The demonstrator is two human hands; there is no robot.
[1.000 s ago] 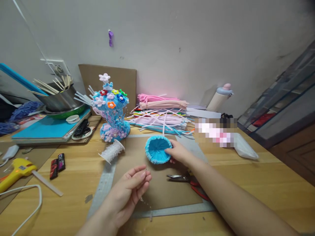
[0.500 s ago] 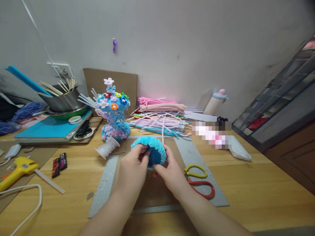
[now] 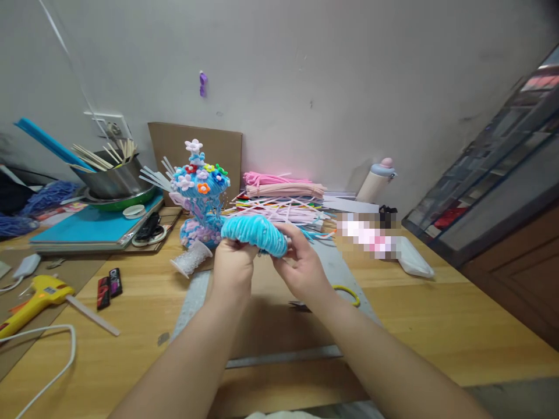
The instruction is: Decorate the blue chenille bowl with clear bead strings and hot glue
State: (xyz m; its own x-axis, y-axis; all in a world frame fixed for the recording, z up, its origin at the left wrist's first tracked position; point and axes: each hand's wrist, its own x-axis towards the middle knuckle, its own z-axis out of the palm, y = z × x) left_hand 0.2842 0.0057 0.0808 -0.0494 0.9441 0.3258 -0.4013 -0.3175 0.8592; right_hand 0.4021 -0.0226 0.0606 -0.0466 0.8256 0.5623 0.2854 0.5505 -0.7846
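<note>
A fuzzy, ribbed light-blue dome-like piece is held up over the mat, its rounded outside toward me. My left hand grips its lower left edge, with the fingertips hidden beneath it. At its right edge my right hand holds on, thumb below and fingers behind. Just left of the piece stands a blue craft figure covered with small coloured flowers. Scissors lie partly hidden under my right forearm.
Pipe-cleaner bundles lie behind the hands. A bead spool, a yellow glue gun and a metal bowl of sticks are on the left. A bottle and a white packet stand or lie at the right.
The blue piece has been tilted and raised slightly to the left, so its ribbed outside shows instead of its hollow inside. Both hands have moved with it, and my right forearm now covers more of the scissors.
</note>
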